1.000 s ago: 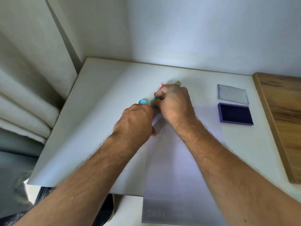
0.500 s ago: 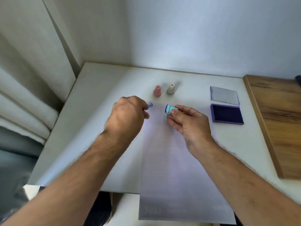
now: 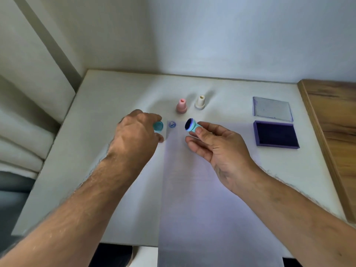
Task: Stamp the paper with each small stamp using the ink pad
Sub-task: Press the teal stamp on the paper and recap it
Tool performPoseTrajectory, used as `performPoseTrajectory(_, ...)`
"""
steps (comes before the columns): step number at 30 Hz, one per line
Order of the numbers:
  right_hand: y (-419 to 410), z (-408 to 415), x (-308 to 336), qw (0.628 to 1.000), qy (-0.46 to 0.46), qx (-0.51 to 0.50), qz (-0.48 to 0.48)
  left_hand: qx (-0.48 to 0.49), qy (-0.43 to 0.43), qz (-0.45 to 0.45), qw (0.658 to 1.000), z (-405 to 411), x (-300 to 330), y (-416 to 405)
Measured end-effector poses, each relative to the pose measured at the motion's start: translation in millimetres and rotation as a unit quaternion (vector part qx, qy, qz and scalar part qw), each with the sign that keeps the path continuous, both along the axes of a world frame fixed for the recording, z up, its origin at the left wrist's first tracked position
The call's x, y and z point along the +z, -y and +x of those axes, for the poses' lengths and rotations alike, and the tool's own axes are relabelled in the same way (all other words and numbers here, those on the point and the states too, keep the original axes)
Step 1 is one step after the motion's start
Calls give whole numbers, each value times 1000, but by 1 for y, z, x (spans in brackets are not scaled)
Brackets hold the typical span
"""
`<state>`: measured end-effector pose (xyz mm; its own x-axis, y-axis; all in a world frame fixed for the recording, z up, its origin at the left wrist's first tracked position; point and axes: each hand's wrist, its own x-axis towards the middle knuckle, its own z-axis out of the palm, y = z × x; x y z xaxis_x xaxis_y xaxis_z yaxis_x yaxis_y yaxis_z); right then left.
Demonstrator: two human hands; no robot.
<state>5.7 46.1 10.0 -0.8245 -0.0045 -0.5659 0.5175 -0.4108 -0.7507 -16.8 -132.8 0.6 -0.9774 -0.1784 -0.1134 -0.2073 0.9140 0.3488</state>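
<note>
My right hand [image 3: 217, 146] pinches a teal stamp [image 3: 190, 125] above the paper [image 3: 202, 189], its inked blue face turned to the left. My left hand [image 3: 134, 139] holds the stamp's teal cap [image 3: 158, 126] at the paper's left edge. A round blue print [image 3: 172, 124] shows on the paper's top left corner, between my hands. A pink stamp [image 3: 181, 106] and a cream stamp [image 3: 200, 102] stand upright just beyond the paper. The open purple ink pad [image 3: 275, 134] lies to the right, with its clear lid [image 3: 272, 108] behind it.
Everything sits on a white table [image 3: 107, 105] set against a white wall. A wooden surface [image 3: 333, 120] adjoins the table on the right. Curtain folds hang at the left. The paper overhangs the table's front edge.
My hands have drawn apart from over the paper's top corner. The right hand lifted the teal stamp and turned its inked face sideways, uncovering a fresh blue print. The left hand moved left with the cap.
</note>
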Motion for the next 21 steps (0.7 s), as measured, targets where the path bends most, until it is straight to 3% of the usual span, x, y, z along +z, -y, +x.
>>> performPoseTrajectory(8,-4,-8,0,1000,7,-4,-18,24,6,22,999,-10,6,-8)
performPoseTrajectory(14,-7,-12,1,999,9,-30,-31,43,-35,57,997,-7,19,-17)
performPoseTrajectory(18,-9,-15,8,997,-13,-45,-56,104,10,238,966,-9,28,-21)
performPoseTrajectory(21,-10,-17,11,997,-32,-48,-58,131,49,452,881,-10,30,-18)
